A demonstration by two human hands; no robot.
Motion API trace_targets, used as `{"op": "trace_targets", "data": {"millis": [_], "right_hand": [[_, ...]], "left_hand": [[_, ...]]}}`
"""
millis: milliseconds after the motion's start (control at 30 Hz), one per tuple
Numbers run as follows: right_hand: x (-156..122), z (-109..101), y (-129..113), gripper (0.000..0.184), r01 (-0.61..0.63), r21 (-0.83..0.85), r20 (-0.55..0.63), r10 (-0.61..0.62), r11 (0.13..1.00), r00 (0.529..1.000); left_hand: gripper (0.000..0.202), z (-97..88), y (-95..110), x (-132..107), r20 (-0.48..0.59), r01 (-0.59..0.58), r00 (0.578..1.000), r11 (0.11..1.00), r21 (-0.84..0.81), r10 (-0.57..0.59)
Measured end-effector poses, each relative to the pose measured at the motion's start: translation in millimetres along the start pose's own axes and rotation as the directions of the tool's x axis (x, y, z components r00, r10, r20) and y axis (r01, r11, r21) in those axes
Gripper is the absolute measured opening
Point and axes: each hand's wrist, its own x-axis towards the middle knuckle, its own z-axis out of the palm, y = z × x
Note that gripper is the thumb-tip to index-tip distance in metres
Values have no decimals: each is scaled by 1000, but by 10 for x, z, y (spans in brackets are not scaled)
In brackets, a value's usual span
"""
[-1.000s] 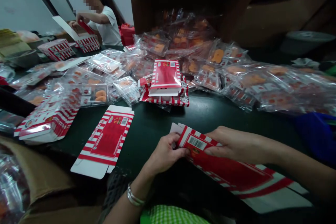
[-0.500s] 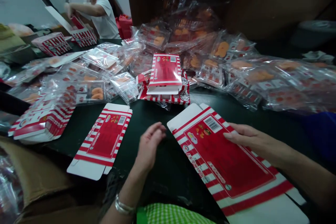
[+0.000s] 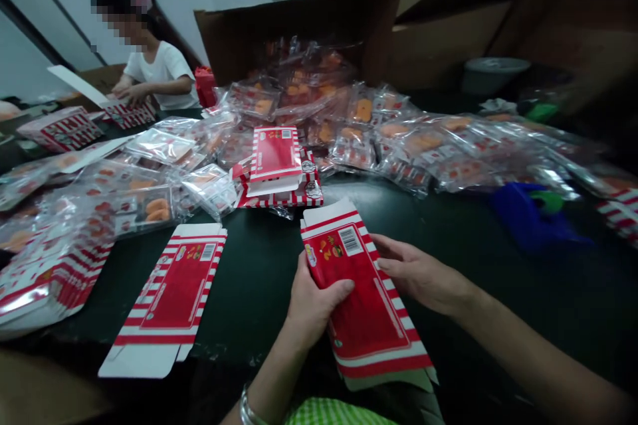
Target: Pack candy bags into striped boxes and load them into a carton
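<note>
From the head camera, the person's left hand [image 3: 316,309] and right hand [image 3: 419,275] hold a flat red-and-white striped carton blank [image 3: 361,299] over the near part of the dark desk [image 3: 279,259]. Its barcode end points away and its lower flaps reach toward the person's lap. The left thumb presses on the printed red face while the other left fingers curl out of sight behind the blank, gripping it. The right fingers [image 3: 393,265] are open and spread, their tips at the blank's striped edge without clamping it.

A thin blank like this is probably best steadied by its edges with even pressure, so that its creases stay straight.

A second flat blank [image 3: 169,299] lies just left of the hands. Beyond it, a stack of folded cartons [image 3: 57,265] sits at the left and partly folded cartons [image 3: 279,176] at the centre. Clear packets of orange items [image 3: 399,159] spread across the desk from an open cardboard box [image 3: 294,26], crowding the working space. A blue object [image 3: 528,216] lies to the right. Farther off, a co-worker's hands [image 3: 130,94] work at a carton.
</note>
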Motion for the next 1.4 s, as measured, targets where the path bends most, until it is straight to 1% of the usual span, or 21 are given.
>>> {"op": "trace_targets", "data": {"millis": [67, 133, 233, 300, 367, 400, 467, 533, 600, 667, 733, 800, 833, 900, 967, 1033, 1133, 1200, 1300, 1367, 1400], "right_hand": [[8, -3, 70, 63, 9, 47, -37, -7, 999, 999], [15, 24, 166, 59, 29, 102, -86, -20, 994, 996], [-24, 57, 318, 57, 50, 204, -138, -21, 978, 990], [-79, 54, 403, 58, 30, 259, -116, 0, 965, 993], [-133, 47, 471, 63, -6, 286, -38, 18, 958, 999], [-154, 50, 499, 64, -25, 290, 4, 25, 957, 1000], [-177, 73, 548, 61, -56, 287, 61, 40, 956, 997], [-187, 110, 592, 56, -61, 277, 68, 44, 959, 997], [-203, 137, 637, 55, -33, 272, 39, 23, 962, 999], [-237, 142, 679, 53, -9, 277, -3, 10, 961, 1000], [-279, 129, 709, 48, -5, 298, -63, 25, 954, 998], [-304, 119, 721, 46, -4, 322, -128, 47, 947, 991], [-304, 119, 720, 46, 2, 327, -155, 52, 945, 987], [-285, 134, 709, 50, 15, 322, -191, 49, 947, 980], [-260, 155, 695, 54, 26, 308, -193, 36, 951, 980], [-256, 163, 685, 60, 37, 300, -157, 11, 953, 988], [-319, 140, 699, 68, 6, 293, -30, 3, 956, 1000], [-389, 118, 732, 63, -23, 284, -5, 25, 959, 1000], [-481, 107, 783, 46, 10, 283, -114, 23, 959, 993], [-522, 115, 799, 41, 27, 284, -173, 23, 958, 985], [-537, 122, 804, 40, 20, 283, -177, 32, 959, 984]], "left_hand": [[71, -1, -4, -23, 8, -1, 1000, 998, 60, 1], [72, 10, -28, -28, 25, -12, 1000, 997, 79, 10], [82, 12, -83, -11, 25, 5, 1000, 997, 83, -8], [89, 10, -112, -13, -7, 29, 1000, 993, 112, -28], [94, 24, -118, -44, -17, 29, 1000, 987, 156, -27], [94, 39, -112, -70, 2, 19, 1000, 986, 166, -19], [91, 69, -85, -135, 83, 5, 996, 988, 157, -18], [86, 71, -52, -198, 178, -2, 984, 991, 133, -22], [85, 22, -36, -254, 231, -2, 973, 991, 133, -29], [91, -70, -58, -313, 183, 21, 982, 986, 165, -51], [99, -160, -114, -389, 102, 113, 986, 976, 188, -134], [104, -209, -180, -468, 97, 217, 967, 962, 165, -235], [101, -214, -207, -499, 131, 249, 955, 958, 141, -267], [87, -202, -236, -532, 190, 246, 947, 965, 88, -258], [68, -188, -237, -529, 185, 210, 959, 977, 47, -215], [57, -187, -232, -513, 139, 194, 971, 981, 21, -195], [54, -199, -242, -517, 84, 192, 978, 981, 17, -193], [54, -208, -255, -550, 92, 193, 977, 981, 22, -195], [57, -230, -247, -595, 158, 205, 965, 978, 30, -207], [63, -245, -214, -563, 220, 228, 948, 973, 42, -232], [67, -246, -192, -517, 225, 241, 943, 969, 49, -245]]}}
